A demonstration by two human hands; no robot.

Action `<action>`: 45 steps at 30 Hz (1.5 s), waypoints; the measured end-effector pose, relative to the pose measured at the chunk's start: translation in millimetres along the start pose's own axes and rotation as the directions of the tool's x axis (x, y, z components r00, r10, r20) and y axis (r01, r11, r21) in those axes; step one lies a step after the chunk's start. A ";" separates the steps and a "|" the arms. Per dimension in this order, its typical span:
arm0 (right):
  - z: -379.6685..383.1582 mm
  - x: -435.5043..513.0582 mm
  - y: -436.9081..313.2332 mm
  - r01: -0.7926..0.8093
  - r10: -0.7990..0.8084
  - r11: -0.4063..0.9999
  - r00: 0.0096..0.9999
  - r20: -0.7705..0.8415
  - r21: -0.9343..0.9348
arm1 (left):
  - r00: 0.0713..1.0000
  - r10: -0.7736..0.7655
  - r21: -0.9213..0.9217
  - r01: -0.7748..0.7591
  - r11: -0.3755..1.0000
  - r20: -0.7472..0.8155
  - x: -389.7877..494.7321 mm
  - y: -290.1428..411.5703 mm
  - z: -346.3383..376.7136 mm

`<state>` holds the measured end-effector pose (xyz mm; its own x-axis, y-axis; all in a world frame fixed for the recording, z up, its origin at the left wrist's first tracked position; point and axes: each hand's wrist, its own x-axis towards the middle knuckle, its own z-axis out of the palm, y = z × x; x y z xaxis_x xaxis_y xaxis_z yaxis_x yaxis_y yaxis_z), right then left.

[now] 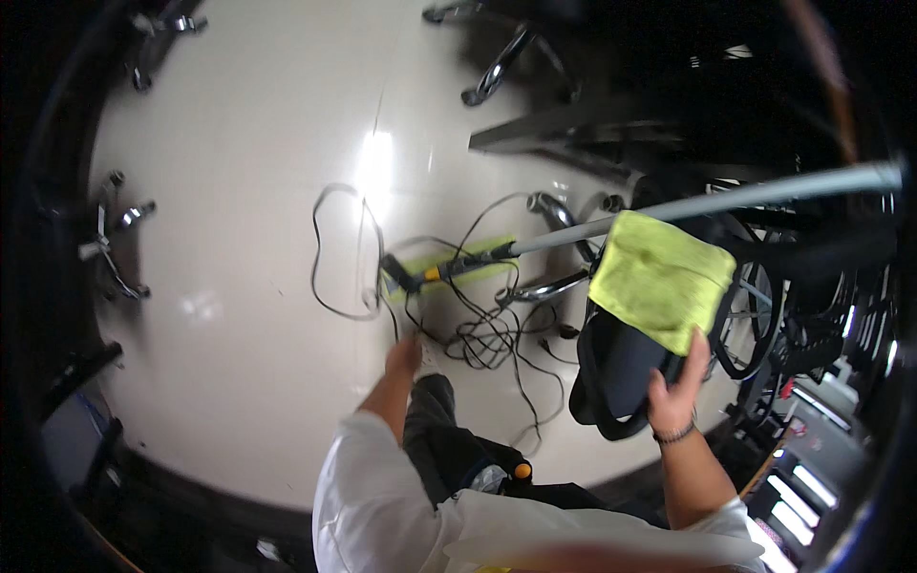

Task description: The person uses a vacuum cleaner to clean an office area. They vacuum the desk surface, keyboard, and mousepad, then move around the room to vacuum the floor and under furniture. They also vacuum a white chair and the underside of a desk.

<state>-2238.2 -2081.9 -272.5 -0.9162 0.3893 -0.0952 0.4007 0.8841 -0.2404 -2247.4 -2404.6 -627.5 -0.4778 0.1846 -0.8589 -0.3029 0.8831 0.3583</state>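
My left hand is low over the floor, its fingers curled where a black cable reaches them; the fingertips are blurred. A grey-handled flat mop with a yellow-green pad lies ahead of that hand, cable strands around it. On the right, my right hand has its fingertips at the lower corner of a yellow-green cloth. Its thumb stands apart over a black padded object, on which the cloth lies. Whether that hand grips either one is unclear.
A tangle of black cable lies on the pale floor. Chrome chair bases stand at the left, at the top and beside the mop handle. Right of the cloth is a spoked wheel.
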 end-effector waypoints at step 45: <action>-276.4 -751.5 566.6 -0.761 0.905 0.035 -0.251 -0.344 0.648 | 0.445 0.422 0.296 -0.879 0.374 0.790 -541.6 621.0 421.2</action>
<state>-1320.0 -1802.1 -70.1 0.5961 0.7908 0.1389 0.7053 -0.4330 -0.5613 -1829.4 -1774.5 -94.0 0.3108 0.7953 -0.5205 0.5506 0.2958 0.7806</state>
